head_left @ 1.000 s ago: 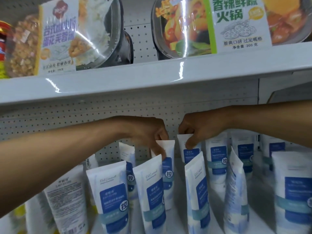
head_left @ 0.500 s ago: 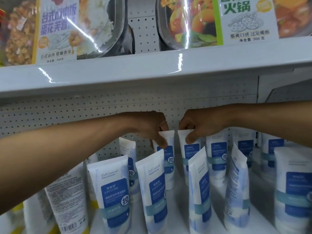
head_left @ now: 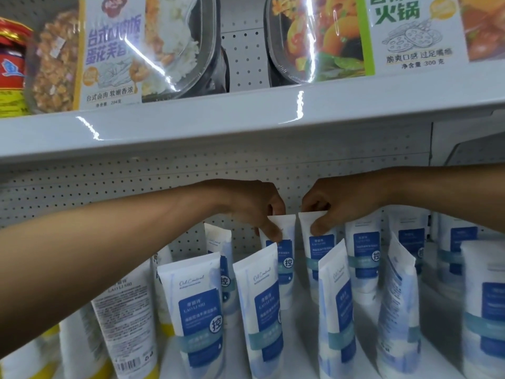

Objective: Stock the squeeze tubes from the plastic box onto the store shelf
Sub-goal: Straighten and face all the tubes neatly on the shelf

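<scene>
- White plastic squeeze tubes with blue labels stand cap-down on the lower shelf [head_left: 276, 362], in rows running from near to far.
- Two tubes in the far row are in hand: the left-held tube [head_left: 282, 258] and, just beside it on the right, the right-held tube [head_left: 318, 255], both upright with crimped ends up.
- Left hand [head_left: 254, 209] is closed in a pinch on the top edge of its tube, thumb in front of the crimp and the other fingers curled behind.
- Right hand [head_left: 336, 206] is closed the same way on the top of its tube, thumb pressed on the front face just above the blue label.
- Both hands sit close together, near the perforated back panel [head_left: 82, 198]; whether the held tubes' caps touch the shelf is hard to tell, since nearer tubes hide their bases.
- Nearer tubes stand in front: one at near left [head_left: 196, 313], one near centre [head_left: 262, 310], and another to the right [head_left: 337, 310] turned partly sideways.
- A tube at far left [head_left: 125, 324] shows its printed back and barcode.
- Above, the upper shelf [head_left: 246, 119] carries wrapped ready-meal trays [head_left: 164, 45] and a red jar [head_left: 11, 67] at the left edge.
</scene>
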A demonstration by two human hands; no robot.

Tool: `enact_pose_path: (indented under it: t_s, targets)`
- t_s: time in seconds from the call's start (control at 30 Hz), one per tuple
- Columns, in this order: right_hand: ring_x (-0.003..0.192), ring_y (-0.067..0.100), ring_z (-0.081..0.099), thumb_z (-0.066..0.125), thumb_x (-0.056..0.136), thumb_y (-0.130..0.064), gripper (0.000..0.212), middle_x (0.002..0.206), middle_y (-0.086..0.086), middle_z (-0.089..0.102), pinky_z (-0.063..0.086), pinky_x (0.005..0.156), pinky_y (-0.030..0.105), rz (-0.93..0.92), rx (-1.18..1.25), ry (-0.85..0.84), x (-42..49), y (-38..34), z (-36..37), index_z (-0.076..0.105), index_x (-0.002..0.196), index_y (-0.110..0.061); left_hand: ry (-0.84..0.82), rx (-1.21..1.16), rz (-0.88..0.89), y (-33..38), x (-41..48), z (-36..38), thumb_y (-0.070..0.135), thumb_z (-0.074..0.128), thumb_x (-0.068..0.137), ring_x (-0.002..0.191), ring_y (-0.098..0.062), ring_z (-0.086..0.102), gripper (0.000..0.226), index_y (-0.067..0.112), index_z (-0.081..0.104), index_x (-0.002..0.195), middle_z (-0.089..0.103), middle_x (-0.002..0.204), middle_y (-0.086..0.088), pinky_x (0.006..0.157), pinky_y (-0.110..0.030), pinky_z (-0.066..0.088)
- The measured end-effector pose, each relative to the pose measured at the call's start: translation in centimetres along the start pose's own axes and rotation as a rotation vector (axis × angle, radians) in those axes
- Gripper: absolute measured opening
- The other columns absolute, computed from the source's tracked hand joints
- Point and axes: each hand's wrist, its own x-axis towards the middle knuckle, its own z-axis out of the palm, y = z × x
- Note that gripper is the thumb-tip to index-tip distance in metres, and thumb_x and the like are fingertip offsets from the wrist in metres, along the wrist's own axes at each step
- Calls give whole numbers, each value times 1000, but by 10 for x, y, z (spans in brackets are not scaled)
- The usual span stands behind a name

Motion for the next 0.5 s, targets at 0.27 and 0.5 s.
enact_pose_path:
  t_s: [0.27,0.5]
  targets:
    - [97,2,65,67,83,-43,35,107,-14,67,54,86,19,-112,43,85,15,-17,-7,62,112,-25,-14,-72,10,-37,-43,-36,50,75,75,101,4,64,42,40,64,114,70,105,20,103,-34,45]
    - [78,2,65,68,83,-44,28,91,-13,68,51,65,14,-128,-10,26,40,-45,6,64,99,-21,-176,-187,11,-49,-66,-36,39,78,75,108,2,62,45,33,64,118,71,112,13,104,-29,42]
